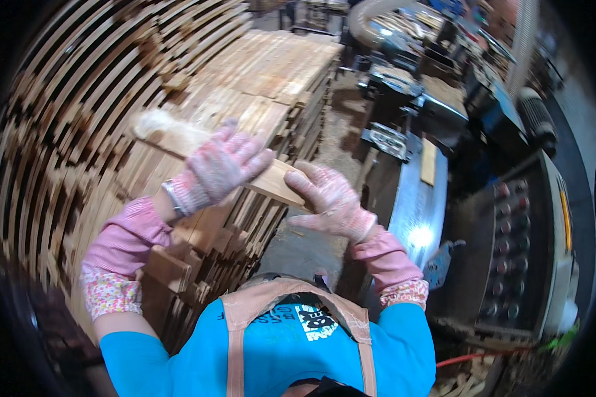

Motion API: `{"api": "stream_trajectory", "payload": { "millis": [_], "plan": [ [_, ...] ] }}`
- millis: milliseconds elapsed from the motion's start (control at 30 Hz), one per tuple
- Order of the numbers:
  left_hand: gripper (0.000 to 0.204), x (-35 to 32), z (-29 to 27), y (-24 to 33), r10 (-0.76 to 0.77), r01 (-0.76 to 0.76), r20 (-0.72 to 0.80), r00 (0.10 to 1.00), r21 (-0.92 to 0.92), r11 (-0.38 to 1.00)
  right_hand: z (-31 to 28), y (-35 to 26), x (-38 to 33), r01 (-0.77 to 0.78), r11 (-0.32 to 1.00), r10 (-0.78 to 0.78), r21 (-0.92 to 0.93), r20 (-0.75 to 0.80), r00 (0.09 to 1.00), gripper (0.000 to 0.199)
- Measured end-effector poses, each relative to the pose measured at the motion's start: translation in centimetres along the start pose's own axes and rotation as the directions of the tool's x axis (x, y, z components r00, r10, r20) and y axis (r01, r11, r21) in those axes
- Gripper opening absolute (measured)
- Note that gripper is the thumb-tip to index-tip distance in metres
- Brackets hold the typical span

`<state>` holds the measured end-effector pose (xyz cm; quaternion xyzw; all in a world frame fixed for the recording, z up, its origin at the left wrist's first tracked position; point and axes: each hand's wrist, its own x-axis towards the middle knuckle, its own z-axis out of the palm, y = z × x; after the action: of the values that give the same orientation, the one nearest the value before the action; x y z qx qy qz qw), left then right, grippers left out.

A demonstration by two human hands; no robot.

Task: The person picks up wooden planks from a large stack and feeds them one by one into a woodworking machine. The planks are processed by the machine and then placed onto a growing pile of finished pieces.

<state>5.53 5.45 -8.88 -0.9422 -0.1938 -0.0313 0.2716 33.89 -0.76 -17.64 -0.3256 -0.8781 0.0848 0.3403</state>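
A narrow, pale wooden board (277, 183) slants across in front of me, above a stack of planks. My right hand (331, 202), in a pink and white knit glove, grips the board's right end, its thumb on the near side and fingers over the top. Across the board's middle lies my left hand (222, 165), gloved alike and slightly blurred, with fingers stretched and apart. Beyond it, a white fuzzy thing (169, 129) rests at the board's left end; its kind is unclear. The palms are hidden.
Stacked planks (265, 63) fill the left and the far middle. On the right stands a woodworking machine with a shiny metal bed (414, 208), a short wood piece (428, 162) lying on it. A control panel (510, 245) with several knobs is at far right. A hose (364, 23) curves above.
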Motion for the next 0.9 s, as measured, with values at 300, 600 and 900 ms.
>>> {"api": "stream_trajectory", "payload": {
  "millis": [300,600,900],
  "plan": [
    [0.058,9.0,1.5,5.5,0.049,-0.171,-0.302,0.952,-0.392,0.904,6.2,-3.5,-23.0,-0.876,0.483,0.647,0.006,-0.677,0.352,0.069],
    [0.061,-1.1,3.0,2.3,-0.241,0.254,0.083,0.967,-0.365,0.896,5.2,6.1,-30.7,-0.977,-0.195,0.573,-0.085,-0.818,-0.043,0.070],
    [0.065,-19.3,-0.5,1.6,-0.640,0.662,0.171,0.749,-0.142,0.736,-2.2,25.7,-24.5,-0.988,-0.073,0.630,0.134,-0.762,-0.150,0.065]
  ]
}}
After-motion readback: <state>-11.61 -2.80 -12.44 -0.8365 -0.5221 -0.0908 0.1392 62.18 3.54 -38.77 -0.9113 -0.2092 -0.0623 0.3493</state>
